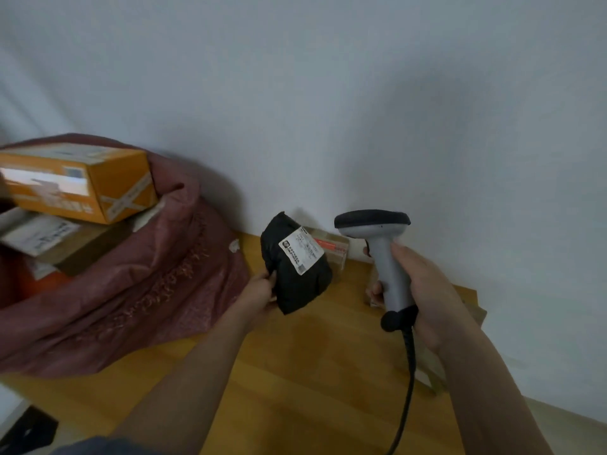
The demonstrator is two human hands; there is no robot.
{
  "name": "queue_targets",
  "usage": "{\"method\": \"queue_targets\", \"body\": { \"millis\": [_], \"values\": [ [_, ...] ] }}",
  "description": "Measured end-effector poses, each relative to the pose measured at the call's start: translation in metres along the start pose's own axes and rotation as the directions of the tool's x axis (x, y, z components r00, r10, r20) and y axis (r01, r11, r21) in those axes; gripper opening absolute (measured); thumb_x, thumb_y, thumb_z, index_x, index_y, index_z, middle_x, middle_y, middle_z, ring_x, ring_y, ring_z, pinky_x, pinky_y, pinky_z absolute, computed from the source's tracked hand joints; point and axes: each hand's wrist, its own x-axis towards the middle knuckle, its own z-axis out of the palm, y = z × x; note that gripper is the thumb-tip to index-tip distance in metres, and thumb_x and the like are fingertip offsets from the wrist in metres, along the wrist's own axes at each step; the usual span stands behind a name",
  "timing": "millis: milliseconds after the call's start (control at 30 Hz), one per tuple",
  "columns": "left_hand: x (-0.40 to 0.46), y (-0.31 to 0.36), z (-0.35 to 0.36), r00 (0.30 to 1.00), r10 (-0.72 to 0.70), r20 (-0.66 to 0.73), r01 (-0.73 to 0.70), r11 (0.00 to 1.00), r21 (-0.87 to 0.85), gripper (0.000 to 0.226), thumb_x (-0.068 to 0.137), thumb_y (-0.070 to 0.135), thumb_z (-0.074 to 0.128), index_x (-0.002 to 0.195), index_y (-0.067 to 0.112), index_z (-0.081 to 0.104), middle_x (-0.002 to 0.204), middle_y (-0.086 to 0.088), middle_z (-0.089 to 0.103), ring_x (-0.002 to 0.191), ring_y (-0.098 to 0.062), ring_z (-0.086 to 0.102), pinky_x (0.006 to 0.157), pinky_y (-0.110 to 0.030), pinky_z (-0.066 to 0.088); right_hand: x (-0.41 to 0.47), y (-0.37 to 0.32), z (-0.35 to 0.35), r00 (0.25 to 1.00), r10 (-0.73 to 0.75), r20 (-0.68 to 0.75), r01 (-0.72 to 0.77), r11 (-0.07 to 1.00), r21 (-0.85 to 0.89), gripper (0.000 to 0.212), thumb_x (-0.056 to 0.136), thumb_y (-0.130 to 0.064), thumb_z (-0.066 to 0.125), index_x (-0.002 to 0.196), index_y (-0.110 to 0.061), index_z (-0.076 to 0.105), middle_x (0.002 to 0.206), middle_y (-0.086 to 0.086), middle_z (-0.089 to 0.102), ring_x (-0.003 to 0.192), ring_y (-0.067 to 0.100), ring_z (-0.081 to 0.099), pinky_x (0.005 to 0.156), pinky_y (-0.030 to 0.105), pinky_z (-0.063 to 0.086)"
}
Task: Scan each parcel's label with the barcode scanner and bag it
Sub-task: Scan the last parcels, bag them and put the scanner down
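Black parcel (295, 267), label (301, 250) facing up, gripped at its left edge by left hand (259, 290); scanner (384, 257) clasped upright in right hand (423, 290), just right of it above the table (295, 372).

tbl centre (315, 356) bare; sack (131, 290) blocks left (box (331, 249) by wall).

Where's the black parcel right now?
Middle of the head view: the left hand holds the black parcel above the table, between the red sack and scanner.
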Motion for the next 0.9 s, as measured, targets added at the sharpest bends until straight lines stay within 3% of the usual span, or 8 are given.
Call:
{"method": "queue_targets", "body": {
  "millis": [100,233,333,500,567,667,733,900],
  "values": [
    [-0.002,0.025,-0.011,0.998,0.055,-0.012,-0.056,0.994,-0.095,0.031,0.105,0.019,0.038,0.130,0.024,0.055,0.117,-0.002,0.068,0.110,-0.026,0.061,0.099,-0.052,0.048,-0.011,-0.013,0.013,0.997,-0.050,0.066,0.052,0.998,-0.021,0.032,0.099,-0.037,0.048,0.114,-0.012,0.060,0.089,0.016,0.058,0.057,0.019,0.059,0.068,0.038,0.051],
    [-0.018,0.060,-0.020,0.997,0.073,-0.012,-0.073,0.949,-0.306,0.032,0.104,0.011,0.031,0.122,0.015,0.057,0.116,-0.011,0.066,0.107,-0.030,0.061,0.090,-0.045,0.051,-0.024,-0.029,0.022,0.978,-0.111,0.177,0.125,0.989,-0.072,0.037,0.096,-0.039,0.049,0.119,-0.013,0.062,0.113,0.025,0.062,0.060,0.019,0.059,0.056,0.029,0.053],
    [-0.032,0.083,-0.030,0.999,0.041,0.022,-0.030,0.928,-0.371,0.036,0.099,0.009,0.028,0.114,0.006,0.061,0.120,-0.017,0.063,0.106,-0.032,0.059,0.092,-0.045,0.049,-0.032,-0.038,0.028,0.969,-0.142,0.201,0.160,0.984,-0.080,0.043,0.086,-0.043,0.056,0.117,-0.014,0.063,0.114,0.021,0.064,0.059,0.018,0.059,0.055,0.028,0.053],
    [-0.059,0.107,-0.029,0.987,0.071,0.144,0.015,0.854,-0.520,0.038,0.096,0.001,0.026,0.111,0.005,0.060,0.095,-0.017,0.072,0.080,-0.028,0.071,0.064,-0.035,0.061,-0.028,-0.034,0.045,0.964,-0.266,-0.005,0.262,0.954,-0.145,0.046,0.083,-0.038,0.069,0.124,-0.029,0.051,0.094,0.008,0.066,0.062,0.016,0.060,0.061,0.027,0.056],
    [-0.070,0.110,-0.018,0.968,0.145,0.204,-0.006,0.829,-0.559,0.041,0.093,-0.005,0.030,0.107,0.008,0.065,0.093,-0.016,0.074,0.077,-0.027,0.073,0.063,-0.036,0.061,-0.024,-0.028,0.053,0.954,-0.281,-0.100,0.271,0.957,-0.100,0.055,0.082,-0.039,0.072,0.127,-0.033,0.041,0.093,0.007,0.063,0.064,0.016,0.059,0.063,0.029,0.057],
    [-0.081,0.111,0.001,0.917,0.216,0.337,-0.006,0.850,-0.527,0.042,0.080,-0.008,0.042,0.096,0.007,0.077,0.103,-0.019,0.072,0.084,-0.030,0.073,0.067,-0.036,0.061,-0.021,-0.022,0.061,0.956,-0.263,-0.129,0.272,0.961,0.054,0.063,0.078,-0.039,0.077,0.125,-0.036,0.035,0.092,0.010,0.060,0.064,0.017,0.057,0.064,0.035,0.055],
    [-0.084,0.109,0.007,0.895,0.191,0.404,-0.015,0.917,-0.399,0.042,0.079,-0.008,0.046,0.111,0.005,0.070,0.110,-0.019,0.069,0.090,-0.029,0.071,0.070,-0.036,0.060,-0.021,-0.023,0.062,0.950,-0.277,-0.141,0.292,0.952,0.096,0.065,0.077,-0.035,0.079,0.125,-0.036,0.034,0.093,0.012,0.061,0.062,0.017,0.057,0.064,0.035,0.055],
    [-0.091,0.109,-0.002,0.782,0.148,0.605,-0.053,0.984,-0.172,0.034,0.081,-0.005,0.065,0.113,0.006,0.069,0.117,-0.019,0.067,0.104,-0.034,0.066,0.084,-0.046,0.055,-0.020,-0.027,0.051,0.916,-0.352,-0.194,0.363,0.932,0.024,0.073,0.076,-0.013,0.081,0.128,-0.034,0.034,0.101,0.010,0.063,0.078,0.021,0.066,0.065,0.033,0.057]
  ]
}}
